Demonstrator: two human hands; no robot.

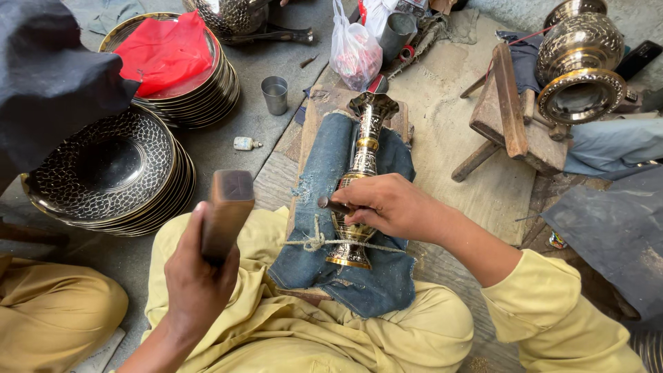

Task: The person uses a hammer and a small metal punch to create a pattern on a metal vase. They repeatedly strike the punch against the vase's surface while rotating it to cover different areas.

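Observation:
A slim brass vase (365, 148) with dark engraved patterns lies lengthwise on a blue denim cloth (323, 181) over a wooden board, between my knees. A knotted string (314, 242) crosses its lower part. My right hand (395, 207) rests on the vase body and grips a short metal chisel (332, 204), whose tip is under the hand. Raised to the left of the vase, my left hand (197, 278) is closed around a block-headed hammer (228, 206), a short way from the chisel's butt.
Two stacks of engraved metal plates (103, 169) sit at left, the far stack (200, 97) topped by a red cloth. A steel cup (275, 94), small bottle (245, 144), plastic bag (353, 48), wooden stool (511, 121) and large brass urn (580, 65) surround the board. Another person's knee (52, 314) is bottom left.

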